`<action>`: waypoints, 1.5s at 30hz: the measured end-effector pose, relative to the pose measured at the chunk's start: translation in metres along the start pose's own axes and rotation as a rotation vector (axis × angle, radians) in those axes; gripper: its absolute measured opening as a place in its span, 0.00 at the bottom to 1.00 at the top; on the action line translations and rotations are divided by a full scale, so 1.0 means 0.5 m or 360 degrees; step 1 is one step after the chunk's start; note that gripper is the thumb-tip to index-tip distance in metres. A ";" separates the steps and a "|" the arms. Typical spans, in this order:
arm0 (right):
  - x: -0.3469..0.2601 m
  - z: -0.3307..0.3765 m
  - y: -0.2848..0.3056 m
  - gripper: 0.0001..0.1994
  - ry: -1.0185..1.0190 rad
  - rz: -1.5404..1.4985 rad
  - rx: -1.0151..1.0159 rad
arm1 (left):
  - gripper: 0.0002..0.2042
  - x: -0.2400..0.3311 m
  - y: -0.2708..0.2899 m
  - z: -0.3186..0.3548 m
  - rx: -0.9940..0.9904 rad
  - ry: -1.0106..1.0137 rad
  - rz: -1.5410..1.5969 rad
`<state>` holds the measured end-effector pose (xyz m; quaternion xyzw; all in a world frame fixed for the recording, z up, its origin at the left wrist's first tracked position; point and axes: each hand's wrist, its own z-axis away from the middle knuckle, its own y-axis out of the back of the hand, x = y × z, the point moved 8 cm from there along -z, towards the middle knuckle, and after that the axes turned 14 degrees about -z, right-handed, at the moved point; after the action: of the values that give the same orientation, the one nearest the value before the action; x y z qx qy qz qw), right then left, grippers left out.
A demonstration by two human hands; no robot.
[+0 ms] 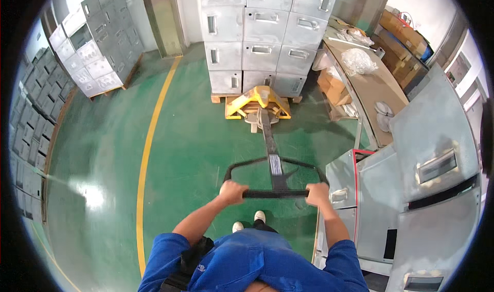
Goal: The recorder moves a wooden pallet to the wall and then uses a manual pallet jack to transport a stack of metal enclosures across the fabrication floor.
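Note:
Both my hands grip the black loop handle (275, 193) of a yellow pallet jack (263, 97). My left hand (233, 192) is wrapped round the handle's left corner, and my right hand (317, 193) round its right corner. A dark shaft (269, 137) runs from the handle forward to the jack's yellow body. Just beyond the body, a wooden pallet (218, 99) carries a tall stack of grey metal boxes (263, 55) with recessed handles. The forks are hidden under the pallet.
Close on my right stand large grey metal cabinets (378, 204). Beyond them a long workbench (373, 75) holds plastic wrap (359, 61), with cardboard boxes (334, 87) underneath. More stacked metal boxes (98, 45) line the left side. A yellow line (150, 137) crosses the green floor.

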<state>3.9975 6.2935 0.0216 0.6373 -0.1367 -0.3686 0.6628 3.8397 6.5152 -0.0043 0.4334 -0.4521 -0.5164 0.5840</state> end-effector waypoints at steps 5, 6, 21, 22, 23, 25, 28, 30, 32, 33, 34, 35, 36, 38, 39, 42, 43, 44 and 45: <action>0.049 0.082 -0.244 0.09 -0.0151 -0.0066 -0.0441 | 0.11 0.045 -0.214 0.024 -0.0504 -0.0123 -0.0038; 0.056 0.078 -0.254 0.09 -0.0189 -0.0138 -0.0536 | 0.11 0.039 -0.213 0.016 -0.0466 -0.0108 -0.0012; -0.004 -0.015 -0.075 0.13 -0.0077 -0.0094 -0.0278 | 0.09 -0.011 -0.070 -0.018 -0.0285 0.0077 0.0020; -0.020 -0.038 -0.034 0.13 -0.0050 -0.0100 -0.0197 | 0.08 -0.020 -0.036 -0.035 -0.0196 0.0081 -0.0024; -0.031 -0.049 -0.014 0.13 -0.0022 -0.0107 -0.0115 | 0.07 -0.025 -0.017 -0.042 -0.0107 0.0085 -0.0067; 0.003 0.004 -0.146 0.10 -0.0131 -0.0065 -0.0234 | 0.06 -0.001 -0.135 -0.002 -0.0195 0.0068 -0.0095; 0.027 0.051 -0.281 0.10 -0.0057 -0.0036 -0.0609 | 0.08 0.026 -0.281 0.018 -0.0692 -0.0007 0.0100; 0.019 0.025 -0.242 0.11 -0.0008 -0.0115 -0.0795 | 0.08 0.014 -0.197 -0.009 -0.0557 -0.0027 0.0004; 0.000 -0.028 -0.109 0.13 -0.0033 -0.0166 -0.0536 | 0.08 -0.015 -0.063 -0.027 -0.0424 0.0066 -0.0029; -0.032 -0.061 -0.032 0.13 -0.0093 -0.0119 -0.0500 | 0.08 -0.037 -0.009 -0.044 -0.0338 0.0151 -0.0026; -0.036 -0.057 -0.037 0.13 -0.0104 -0.0118 -0.0493 | 0.08 -0.049 0.013 -0.061 -0.0205 0.0141 -0.0023; -0.037 -0.052 -0.049 0.13 -0.0113 -0.0117 -0.0487 | 0.08 -0.055 0.019 -0.068 -0.0073 0.0134 -0.0020; -0.032 -0.045 -0.068 0.14 -0.0121 -0.0117 -0.0481 | 0.07 -0.031 -0.054 -0.032 -0.0285 0.0169 0.0001; 0.019 0.024 -0.243 0.16 -0.0178 0.0052 -0.0757 | 0.08 0.005 -0.212 0.000 -0.0571 0.0074 -0.0028; 0.019 0.031 -0.264 0.17 -0.0120 0.0002 -0.0819 | 0.08 0.017 -0.286 0.008 -0.0653 -0.0031 0.0110; 0.046 0.021 -0.278 0.20 -0.0053 -0.0254 -0.0914 | 0.09 0.001 -0.237 -0.017 -0.0694 -0.0077 0.0050; -0.010 -0.021 -0.165 0.13 -0.0085 -0.0118 -0.0866 | 0.08 -0.020 -0.165 -0.011 -0.0688 -0.0001 0.0003; -0.026 -0.045 -0.089 0.13 -0.0035 -0.0145 -0.0580 | 0.08 -0.036 -0.070 -0.032 -0.0565 0.0077 0.0004; -0.059 -0.075 -0.005 0.12 -0.0037 -0.0123 -0.0457 | 0.08 -0.057 -0.007 -0.050 -0.0449 0.0169 0.0019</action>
<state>4.0007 6.3414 0.0221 0.5363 -0.0656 -0.4170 0.7309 3.8618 6.5442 -0.0153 0.3711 -0.3460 -0.5476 0.6653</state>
